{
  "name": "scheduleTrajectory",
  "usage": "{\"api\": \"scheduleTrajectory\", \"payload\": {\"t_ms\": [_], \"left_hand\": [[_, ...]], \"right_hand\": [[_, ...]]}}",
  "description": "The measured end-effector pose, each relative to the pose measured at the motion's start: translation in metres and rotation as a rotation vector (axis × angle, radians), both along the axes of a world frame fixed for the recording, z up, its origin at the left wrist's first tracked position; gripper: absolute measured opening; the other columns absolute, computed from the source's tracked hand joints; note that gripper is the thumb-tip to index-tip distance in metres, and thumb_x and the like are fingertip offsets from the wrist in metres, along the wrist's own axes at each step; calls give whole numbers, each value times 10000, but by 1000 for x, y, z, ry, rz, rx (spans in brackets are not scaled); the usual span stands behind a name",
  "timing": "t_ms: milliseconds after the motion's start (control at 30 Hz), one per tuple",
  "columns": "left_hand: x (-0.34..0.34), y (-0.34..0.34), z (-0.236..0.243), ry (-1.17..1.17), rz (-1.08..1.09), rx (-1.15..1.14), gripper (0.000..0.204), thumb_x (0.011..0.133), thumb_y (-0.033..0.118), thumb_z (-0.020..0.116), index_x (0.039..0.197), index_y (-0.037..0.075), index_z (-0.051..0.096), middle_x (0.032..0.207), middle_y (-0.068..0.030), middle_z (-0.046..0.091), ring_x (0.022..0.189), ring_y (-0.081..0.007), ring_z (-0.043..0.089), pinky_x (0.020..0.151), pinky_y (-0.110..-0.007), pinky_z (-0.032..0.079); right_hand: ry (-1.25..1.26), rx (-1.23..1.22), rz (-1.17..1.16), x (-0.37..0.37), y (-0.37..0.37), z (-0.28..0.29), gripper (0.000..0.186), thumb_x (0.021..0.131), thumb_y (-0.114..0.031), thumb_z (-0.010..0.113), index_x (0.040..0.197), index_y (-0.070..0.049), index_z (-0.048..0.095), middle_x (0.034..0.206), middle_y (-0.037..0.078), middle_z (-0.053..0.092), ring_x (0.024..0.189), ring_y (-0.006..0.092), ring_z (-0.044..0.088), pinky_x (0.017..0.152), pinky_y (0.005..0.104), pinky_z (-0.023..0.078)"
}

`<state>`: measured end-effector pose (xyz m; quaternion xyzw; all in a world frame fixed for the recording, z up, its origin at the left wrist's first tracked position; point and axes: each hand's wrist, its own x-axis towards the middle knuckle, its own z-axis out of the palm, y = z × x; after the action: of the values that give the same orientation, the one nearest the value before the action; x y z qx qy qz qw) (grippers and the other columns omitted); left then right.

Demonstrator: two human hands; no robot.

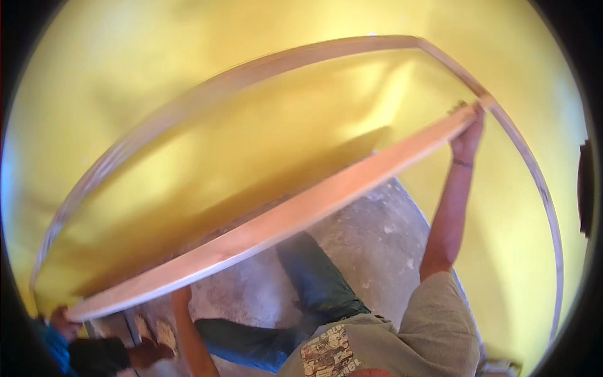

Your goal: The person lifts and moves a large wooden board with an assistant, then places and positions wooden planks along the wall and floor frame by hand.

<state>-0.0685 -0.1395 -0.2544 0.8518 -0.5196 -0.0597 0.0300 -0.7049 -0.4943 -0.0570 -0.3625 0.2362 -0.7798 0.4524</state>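
A long, light wooden plank (270, 227) slants across the view, raised off the floor from low left to upper right. At its upper right end my right hand (468, 139) is closed round it, fingertips showing over the far edge. That end meets a narrow wooden strip (531, 157) along the yellow wall. Farther left, my left hand (182, 295) holds the plank from below; its fingers are hidden behind the wood. A co-worker's hand (63, 322) is at the plank's lower left end.
Another wooden strip (251, 70) runs along the yellow wall (301, 119) above the plank. The grey, stained concrete floor (377, 220) lies under my legs. A co-worker's sandalled feet (157, 336) are at lower left. A dark object (585, 188) is at the far right.
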Motion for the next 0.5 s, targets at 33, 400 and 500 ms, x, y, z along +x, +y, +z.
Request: {"api": "scheduleTrajectory", "payload": {"t_ms": [33,400,500], "left_hand": [[-5,-6,4,17,-6,19,381,773,257,465,1112,97,401,1191,-133,358,1101,-304,327,881,-536,213],[-22,-28,-8,37,-109,115,353,785,284,443,1097,124,397,1194,-140,344,1106,-333,304,871,-585,171],[-35,-33,-4,-8,-104,143,375,785,280,446,1116,116,389,1206,-145,331,1106,-339,303,868,-588,174]], "right_hand": [[-103,61,-88,6,7,17,289,768,-345,476,839,-64,465,677,64,513,587,163,496,536,290,435],[-98,45,-192,-16,44,30,383,761,-380,488,943,-68,363,803,97,481,635,177,484,584,319,427],[-110,-20,-149,-18,46,25,406,753,-398,498,958,-75,361,819,106,477,661,182,491,598,326,430]]}}
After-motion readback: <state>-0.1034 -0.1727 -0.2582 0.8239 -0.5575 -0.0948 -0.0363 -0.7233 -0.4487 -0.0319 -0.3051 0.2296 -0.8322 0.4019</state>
